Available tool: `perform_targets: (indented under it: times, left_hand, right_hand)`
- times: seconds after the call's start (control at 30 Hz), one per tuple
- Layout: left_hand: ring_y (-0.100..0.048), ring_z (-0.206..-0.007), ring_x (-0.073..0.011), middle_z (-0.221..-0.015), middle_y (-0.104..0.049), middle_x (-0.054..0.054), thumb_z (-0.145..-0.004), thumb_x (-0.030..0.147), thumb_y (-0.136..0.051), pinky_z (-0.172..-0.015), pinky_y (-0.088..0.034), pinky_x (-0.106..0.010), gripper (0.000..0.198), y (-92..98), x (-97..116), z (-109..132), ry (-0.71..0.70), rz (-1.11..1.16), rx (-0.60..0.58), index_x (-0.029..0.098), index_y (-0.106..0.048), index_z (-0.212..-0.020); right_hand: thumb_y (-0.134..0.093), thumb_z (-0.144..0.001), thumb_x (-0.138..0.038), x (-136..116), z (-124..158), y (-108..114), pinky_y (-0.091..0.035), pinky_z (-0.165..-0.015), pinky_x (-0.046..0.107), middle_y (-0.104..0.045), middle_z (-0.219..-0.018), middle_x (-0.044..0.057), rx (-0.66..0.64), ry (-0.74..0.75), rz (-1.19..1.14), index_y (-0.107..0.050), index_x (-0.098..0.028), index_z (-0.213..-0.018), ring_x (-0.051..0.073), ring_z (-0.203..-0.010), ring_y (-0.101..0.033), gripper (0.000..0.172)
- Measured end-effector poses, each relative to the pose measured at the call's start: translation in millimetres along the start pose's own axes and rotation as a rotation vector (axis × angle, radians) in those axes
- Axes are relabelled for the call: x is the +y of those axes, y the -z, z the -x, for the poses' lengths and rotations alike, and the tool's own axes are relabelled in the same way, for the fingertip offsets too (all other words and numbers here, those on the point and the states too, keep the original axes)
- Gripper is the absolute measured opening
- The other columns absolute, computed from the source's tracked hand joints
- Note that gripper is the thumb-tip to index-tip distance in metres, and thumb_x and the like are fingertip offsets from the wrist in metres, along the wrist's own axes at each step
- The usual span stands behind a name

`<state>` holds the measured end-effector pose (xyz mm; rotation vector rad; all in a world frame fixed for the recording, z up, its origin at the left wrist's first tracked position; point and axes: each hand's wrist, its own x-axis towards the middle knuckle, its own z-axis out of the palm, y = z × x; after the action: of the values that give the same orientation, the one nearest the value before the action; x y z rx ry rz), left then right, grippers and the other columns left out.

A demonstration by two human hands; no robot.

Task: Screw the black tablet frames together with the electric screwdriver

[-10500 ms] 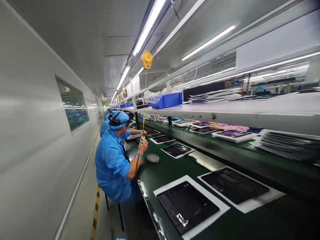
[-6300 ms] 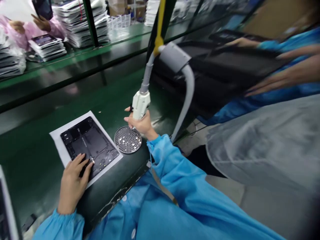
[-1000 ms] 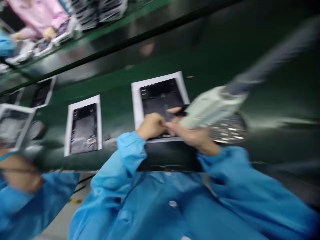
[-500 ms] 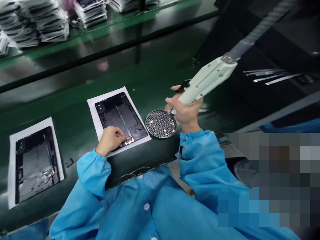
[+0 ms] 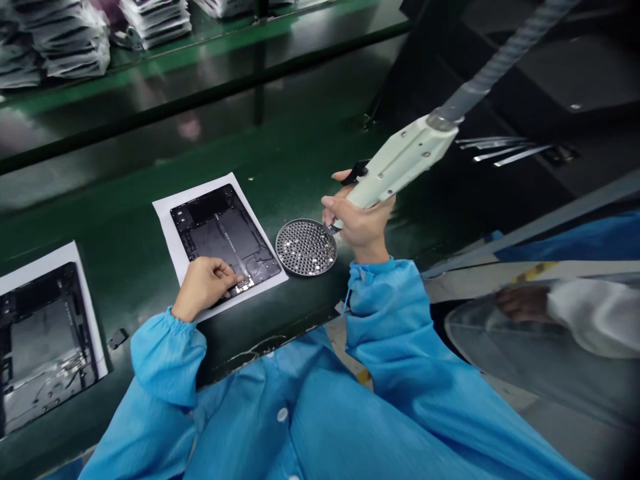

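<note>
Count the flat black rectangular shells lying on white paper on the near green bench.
2: the central black shell, partly under the left hand, beside the round grey perforated tray; the leftmost black shell, cut off by the frame. More may lie beyond.

The person over there wears a loose, bright blue cloth smock [image 5: 320, 400] with round white buttons [image 5: 283, 415]. Its long sleeves [image 5: 390, 333] end in gathered cuffs [image 5: 176, 325], finely puckered.
</note>
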<state>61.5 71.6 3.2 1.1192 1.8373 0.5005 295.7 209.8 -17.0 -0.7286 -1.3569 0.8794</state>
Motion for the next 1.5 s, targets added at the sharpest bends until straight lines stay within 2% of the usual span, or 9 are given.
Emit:
perform_targets:
  times: [0.63, 0.83, 1.0, 1.13, 1.27, 1.4, 1.5]
  left_hand:
    - [-0.060, -0.045, -0.0119, -0.049, -0.062, 0.001, -0.063, 0.035, -0.079, -0.043, -0.041, -0.018, 0.026, 1.2, -3.2, -0.6, -0.022, 0.018, 0.005, 0.016, -0.063, -0.060]
    - [-0.061, -0.045, -0.0116, -0.050, -0.062, 0.001, -0.067, 0.032, -0.077, -0.044, -0.043, -0.018, 0.023, 1.4, -3.3, -0.3, -0.027, 0.027, -0.008, 0.016, -0.063, -0.061]
    - [-0.061, -0.045, -0.0117, -0.047, -0.061, 0.001, -0.068, 0.027, -0.077, -0.041, -0.040, -0.016, 0.019, 0.2, -2.8, 0.2, -0.024, -0.003, 0.006, 0.015, -0.063, -0.062]
    - [-0.060, -0.044, -0.0112, -0.047, -0.062, 0.001, -0.068, 0.026, -0.079, -0.039, -0.039, -0.016, 0.020, -4.5, -5.1, -0.7, -0.048, 0.009, -0.029, 0.015, -0.063, -0.062]
    - [-0.061, -0.044, -0.0115, -0.047, -0.061, 0.001, -0.072, 0.025, -0.078, -0.040, -0.043, -0.016, 0.023, -4.5, -10.2, -2.7, -0.062, 0.158, -0.024, 0.014, -0.060, -0.063]
    - [-0.059, -0.042, -0.0096, -0.045, -0.060, 0.002, -0.072, 0.022, -0.079, -0.042, -0.046, -0.016, 0.023, 5.6, -13.6, -1.8, -0.099, 0.323, 0.133, 0.013, -0.059, -0.065]
    - [-0.058, -0.041, -0.0089, -0.045, -0.059, 0.002, -0.071, 0.022, -0.080, -0.041, -0.045, -0.016, 0.023, 14.0, -19.1, -4.3, -0.103, 0.364, 0.233, 0.011, -0.060, -0.065]
  right_hand:
    - [-0.079, -0.066, -0.036, 2.9, 0.4, 2.4, -0.042, -0.038, 0.029, -0.051, -0.044, -0.009, -0.037, -0.085, 0.062, -0.060, -0.023, -0.089, 0.012, -0.034, -0.048, 0.032]
    - [-0.077, -0.070, -0.030, 4.9, 1.0, 3.3, -0.043, -0.040, 0.029, -0.053, -0.047, -0.008, -0.069, -0.062, 0.053, -0.060, -0.023, -0.091, 0.012, -0.036, -0.049, 0.028]
    - [-0.079, -0.068, -0.034, -2.9, -0.3, 0.5, -0.041, -0.039, 0.030, -0.053, -0.046, -0.007, -0.040, -0.027, 0.051, -0.062, -0.022, -0.090, 0.012, -0.035, -0.047, 0.030]
    - [-0.080, -0.068, -0.036, -26.4, 12.4, -21.1, -0.042, -0.040, 0.031, -0.052, -0.046, -0.007, -0.017, -0.022, -0.035, -0.063, -0.026, -0.090, 0.013, -0.036, -0.048, 0.029]
    - [-0.079, -0.072, -0.035, -50.8, 40.6, -62.9, -0.044, -0.042, 0.031, -0.055, -0.049, -0.008, -0.233, -0.153, -0.221, -0.061, -0.026, -0.097, 0.012, -0.037, -0.049, 0.033]
    - [-0.077, -0.073, -0.038, -58.0, 66.0, -97.5, -0.047, -0.045, 0.030, -0.056, -0.049, -0.008, -0.460, -0.285, -0.239, -0.056, -0.021, -0.100, 0.012, -0.040, -0.053, 0.038]
    - [-0.076, -0.073, -0.039, -54.4, 75.8, -106.3, -0.047, -0.046, 0.028, -0.056, -0.048, -0.008, -0.535, -0.335, -0.198, -0.055, -0.019, -0.100, 0.011, -0.040, -0.053, 0.040]
